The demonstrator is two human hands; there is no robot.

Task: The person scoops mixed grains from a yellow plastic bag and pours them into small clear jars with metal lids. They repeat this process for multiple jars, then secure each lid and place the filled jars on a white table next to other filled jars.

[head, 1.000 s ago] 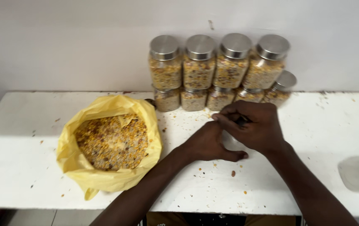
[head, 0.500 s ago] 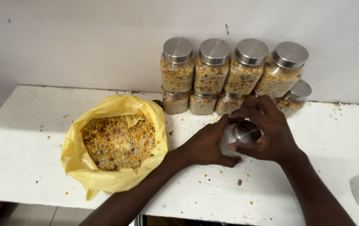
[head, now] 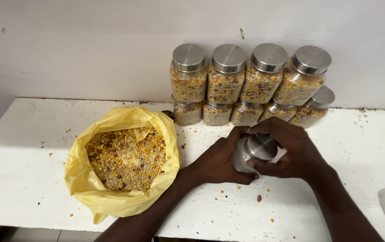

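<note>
On the white surface (head: 31, 179), the left hand (head: 217, 161) grips the body of a small jar (head: 248, 157) while the right hand (head: 291, 152) closes around its steel lid (head: 262, 147). A slipping twist could tip it. Left lies the open yellow bag of mixed lentils (head: 125, 161), which a nudge might spill; behind, filled jars (head: 246, 85) stacked against the wall could topple.

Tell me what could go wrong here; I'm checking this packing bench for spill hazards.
1. The jar is gripped by both the left hand and the right hand just in front of the stacked filled jars; a knock might topple the upper row.
2. The yellow bag sits open and full near the table front edge; a forearm brush could spill it.
</note>
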